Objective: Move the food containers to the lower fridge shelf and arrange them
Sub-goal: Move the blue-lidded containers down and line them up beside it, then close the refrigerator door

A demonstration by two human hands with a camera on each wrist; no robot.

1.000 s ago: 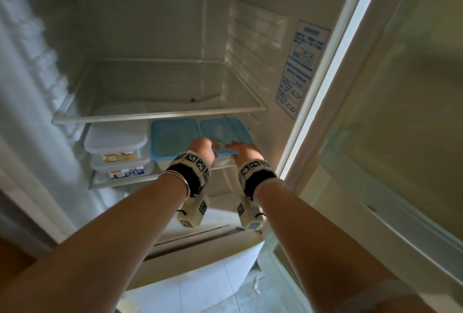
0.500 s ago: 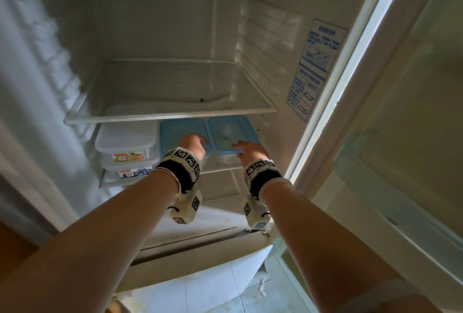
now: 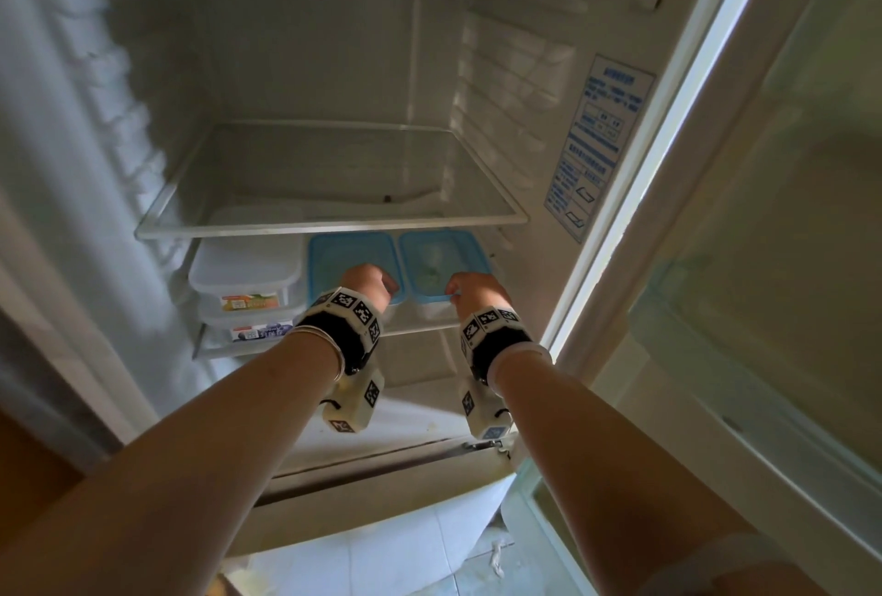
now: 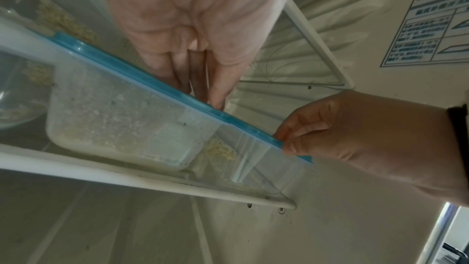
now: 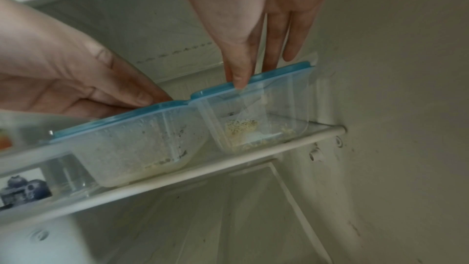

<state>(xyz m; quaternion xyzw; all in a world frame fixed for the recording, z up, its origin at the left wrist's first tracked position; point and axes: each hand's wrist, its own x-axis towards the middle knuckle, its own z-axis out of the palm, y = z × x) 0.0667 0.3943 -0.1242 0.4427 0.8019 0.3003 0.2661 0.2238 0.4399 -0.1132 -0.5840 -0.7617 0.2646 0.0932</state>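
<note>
Two clear food containers with blue lids stand side by side on the lower fridge shelf (image 3: 420,330). My left hand (image 3: 377,283) rests its straight fingers on the lid of the left container (image 3: 351,252), near its front edge. In the left wrist view those fingers (image 4: 215,95) lie on the blue lid above the tub (image 4: 121,119). My right hand (image 3: 460,290) touches the right container (image 3: 444,252). Its thumb tip (image 5: 238,84) sits on the lid's front rim, and the other fingers lie straight over the lid. That tub (image 5: 266,111) holds a few crumbs.
Two white-lidded containers (image 3: 246,268) are stacked at the left end of the same shelf, beside the blue-lidded ones. The bare upper glass shelf (image 3: 334,228) hangs close above. The fridge's right wall (image 3: 525,166) lies just beyond the right container, and the open door (image 3: 763,261) stands further right.
Both hands stay at the front of the blue-lidded containers. The head view has tilted up a little, and the hands sit slightly further apart.
</note>
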